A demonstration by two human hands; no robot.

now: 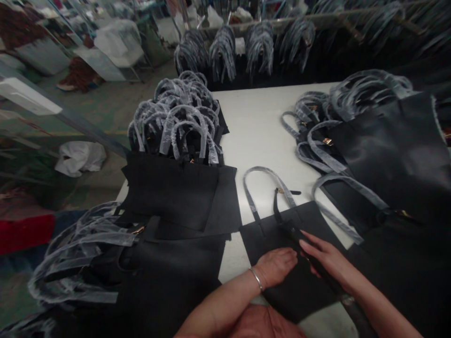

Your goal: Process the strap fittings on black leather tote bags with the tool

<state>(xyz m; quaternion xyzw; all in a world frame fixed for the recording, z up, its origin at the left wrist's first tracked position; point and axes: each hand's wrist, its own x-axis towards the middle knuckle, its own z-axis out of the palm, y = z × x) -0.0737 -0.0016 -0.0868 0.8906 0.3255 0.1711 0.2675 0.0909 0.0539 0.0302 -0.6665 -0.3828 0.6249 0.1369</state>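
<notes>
Over a leathery black bag (291, 293) at the bench's (253, 108) near edge, the right hand (327, 258) clasps a slim object (326, 274), the left hand's (277, 266) grip unclear.

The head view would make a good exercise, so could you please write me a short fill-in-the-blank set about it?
1. A silver-coloured bracelet circles the wrist of the person's ____ hand.
2. A long dark item is gripped in the person's ____ hand.
3. The panel under the braceleted hand is ____ in colour.
4. The bare surface of the table is ____.

Missing words: left; right; black; white.
</notes>
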